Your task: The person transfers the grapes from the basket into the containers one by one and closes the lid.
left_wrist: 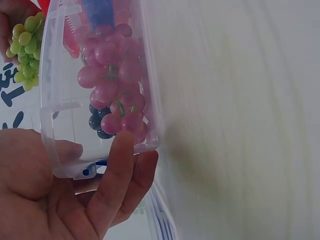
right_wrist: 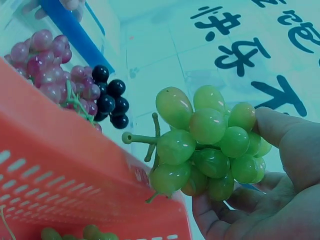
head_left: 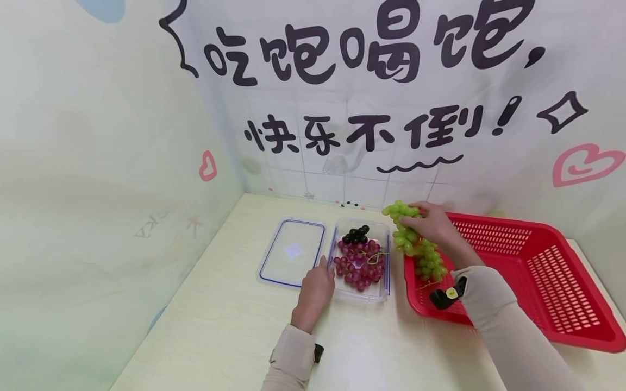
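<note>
Above the left rim of the red basket, my right hand (head_left: 432, 224) holds a bunch of green grapes (right_wrist: 205, 145) between thumb and fingers. The bunch's cut stem points away from the palm in the right wrist view. My left hand (head_left: 315, 290) grips the left wall of a clear plastic container (head_left: 359, 297), the thumb on one side and fingers on the other. Inside the container lie reddish-purple grapes (head_left: 359, 271) and a small cluster of black grapes (head_left: 356, 235) towards the back. Another green bunch (head_left: 430, 263) rests in the basket's left end.
A clear lid with a blue seal (head_left: 293, 252) lies flat on the pale table, left of the container. The perforated red basket (head_left: 562, 271) stands close on the right. Behind them rises a wall sheet (head_left: 313, 174) with black lettering.
</note>
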The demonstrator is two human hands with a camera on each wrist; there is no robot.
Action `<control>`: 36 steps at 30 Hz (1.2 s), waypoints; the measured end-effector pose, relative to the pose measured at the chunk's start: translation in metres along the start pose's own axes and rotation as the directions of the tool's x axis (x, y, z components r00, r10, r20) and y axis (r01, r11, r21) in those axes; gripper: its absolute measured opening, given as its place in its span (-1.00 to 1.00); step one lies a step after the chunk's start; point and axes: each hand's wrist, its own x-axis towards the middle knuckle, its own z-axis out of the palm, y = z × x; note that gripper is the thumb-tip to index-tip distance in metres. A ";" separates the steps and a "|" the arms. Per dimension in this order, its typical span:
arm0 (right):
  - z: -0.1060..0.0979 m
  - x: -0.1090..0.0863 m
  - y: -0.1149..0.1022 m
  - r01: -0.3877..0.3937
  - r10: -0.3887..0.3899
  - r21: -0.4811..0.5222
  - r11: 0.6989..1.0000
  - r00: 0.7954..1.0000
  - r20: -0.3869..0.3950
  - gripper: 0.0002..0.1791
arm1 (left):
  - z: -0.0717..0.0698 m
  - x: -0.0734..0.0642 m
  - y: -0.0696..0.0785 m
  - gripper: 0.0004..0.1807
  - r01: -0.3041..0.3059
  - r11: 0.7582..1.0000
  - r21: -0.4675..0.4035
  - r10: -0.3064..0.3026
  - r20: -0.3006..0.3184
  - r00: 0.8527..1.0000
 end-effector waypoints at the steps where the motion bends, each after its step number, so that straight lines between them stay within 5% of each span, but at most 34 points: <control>1: 0.002 0.000 -0.001 0.012 -0.012 -0.001 1.000 1.000 0.001 -0.27 | 0.000 0.000 0.000 -0.52 0.001 1.000 -0.006 -0.001 0.001 1.000; 22: 0.041 0.008 -0.009 -0.010 0.006 0.041 0.999 0.995 0.100 -0.33 | 0.000 -0.002 -0.004 -0.51 0.014 0.997 -0.073 -0.013 0.014 1.000; 36: 0.061 0.013 -0.007 -0.030 0.036 -0.044 0.999 0.989 0.143 -0.33 | -0.001 -0.001 -0.004 -0.52 -0.008 0.999 -0.053 0.008 0.004 1.000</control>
